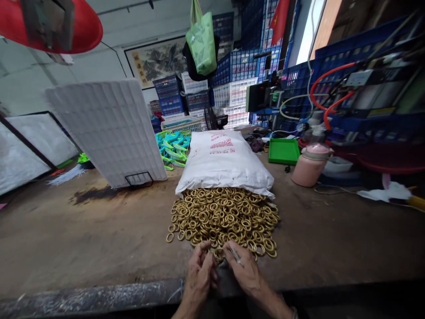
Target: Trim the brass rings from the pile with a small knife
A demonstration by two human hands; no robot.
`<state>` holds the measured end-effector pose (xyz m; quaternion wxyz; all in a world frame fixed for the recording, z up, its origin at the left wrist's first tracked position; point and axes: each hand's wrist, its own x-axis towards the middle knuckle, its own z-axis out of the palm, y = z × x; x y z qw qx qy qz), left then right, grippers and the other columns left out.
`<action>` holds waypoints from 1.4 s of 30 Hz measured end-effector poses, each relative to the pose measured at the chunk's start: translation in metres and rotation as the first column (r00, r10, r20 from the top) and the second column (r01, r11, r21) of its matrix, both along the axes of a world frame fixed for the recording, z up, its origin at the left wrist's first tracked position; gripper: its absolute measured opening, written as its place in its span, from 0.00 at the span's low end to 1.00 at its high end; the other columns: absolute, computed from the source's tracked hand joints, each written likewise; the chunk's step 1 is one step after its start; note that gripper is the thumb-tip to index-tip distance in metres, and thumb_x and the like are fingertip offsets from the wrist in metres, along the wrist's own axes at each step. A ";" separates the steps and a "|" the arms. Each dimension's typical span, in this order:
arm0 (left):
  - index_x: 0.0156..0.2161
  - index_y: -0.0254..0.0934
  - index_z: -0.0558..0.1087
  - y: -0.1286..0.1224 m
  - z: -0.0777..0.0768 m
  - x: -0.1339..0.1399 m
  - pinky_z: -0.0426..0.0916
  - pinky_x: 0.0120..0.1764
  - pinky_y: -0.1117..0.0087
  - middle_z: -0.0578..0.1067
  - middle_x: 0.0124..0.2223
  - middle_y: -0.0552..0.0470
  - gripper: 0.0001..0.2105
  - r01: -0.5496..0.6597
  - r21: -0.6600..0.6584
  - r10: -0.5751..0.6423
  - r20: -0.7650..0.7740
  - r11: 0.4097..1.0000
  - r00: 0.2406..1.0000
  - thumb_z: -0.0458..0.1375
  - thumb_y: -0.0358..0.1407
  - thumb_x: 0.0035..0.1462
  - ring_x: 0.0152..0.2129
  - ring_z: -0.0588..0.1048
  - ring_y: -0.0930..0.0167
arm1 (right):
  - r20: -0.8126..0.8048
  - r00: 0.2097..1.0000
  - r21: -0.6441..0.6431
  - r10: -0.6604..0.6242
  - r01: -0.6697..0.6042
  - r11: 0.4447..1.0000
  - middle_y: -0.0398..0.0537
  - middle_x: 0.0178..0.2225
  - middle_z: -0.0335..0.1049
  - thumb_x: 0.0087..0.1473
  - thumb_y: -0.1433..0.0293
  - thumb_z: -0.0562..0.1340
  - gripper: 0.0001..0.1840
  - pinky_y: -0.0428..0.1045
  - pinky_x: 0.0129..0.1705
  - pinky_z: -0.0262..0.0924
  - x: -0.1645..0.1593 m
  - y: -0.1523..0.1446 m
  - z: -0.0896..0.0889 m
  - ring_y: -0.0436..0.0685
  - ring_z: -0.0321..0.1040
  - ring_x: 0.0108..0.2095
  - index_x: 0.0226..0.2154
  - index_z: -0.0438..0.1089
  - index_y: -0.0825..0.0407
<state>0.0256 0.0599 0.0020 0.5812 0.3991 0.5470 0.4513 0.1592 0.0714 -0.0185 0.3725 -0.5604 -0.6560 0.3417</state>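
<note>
A heap of brass-coloured rings (pixel 226 217) spreads over the table from under a white woven sack (pixel 222 159) with red print. At the near edge of the heap, my left hand (pixel 200 271) has its fingers curled in beside the rings; whatever sits between them is hidden. My right hand (pixel 246 270) is closed on a slim silvery metal tool (pixel 235 254), most of which the fingers cover. Both hands face each other over the table's front edge, a small gap apart, with a few rings lying between the fingertips.
A grey ribbed panel (pixel 109 133) stands upright at left in a black wire stand (pixel 139 178). Teal and lime plastic pieces (pixel 172 146) lie behind it. Toward the right are a green tray (pixel 283 151) and a pink bottle (pixel 311 165). A red lamp shade (pixel 86 26) hangs upper left.
</note>
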 end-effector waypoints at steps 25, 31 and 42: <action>0.29 0.35 0.63 -0.024 -0.007 -0.002 0.58 0.15 0.80 0.66 0.22 0.57 0.13 0.260 -0.045 -0.242 0.245 0.965 0.939 0.54 0.45 0.50 0.12 0.60 0.82 | -0.180 0.984 -0.189 -0.005 -0.030 0.982 0.38 0.18 0.59 0.49 0.61 0.52 0.14 0.43 0.25 0.50 -0.007 -0.020 0.015 0.48 0.55 0.22 0.20 0.60 0.52; 0.30 0.34 0.64 -0.028 -0.004 -0.002 0.58 0.16 0.79 0.66 0.24 0.57 0.12 0.227 -0.030 -0.196 0.406 0.973 0.892 0.56 0.43 0.50 0.13 0.60 0.81 | -0.147 0.989 -0.168 -0.006 -0.019 0.986 0.41 0.21 0.62 0.53 0.62 0.48 0.14 0.44 0.29 0.52 -0.005 -0.021 0.017 0.49 0.58 0.24 0.24 0.60 0.52; 0.30 0.36 0.62 -0.029 -0.003 -0.003 0.58 0.19 0.79 0.64 0.20 0.59 0.11 0.197 -0.004 -0.190 0.258 0.980 0.947 0.54 0.43 0.52 0.14 0.61 0.80 | 0.424 0.896 -0.083 0.132 -0.107 0.991 0.45 0.26 0.68 0.40 0.79 0.49 0.14 0.44 0.28 0.47 -0.003 -0.036 0.016 0.52 0.62 0.27 0.30 0.62 0.51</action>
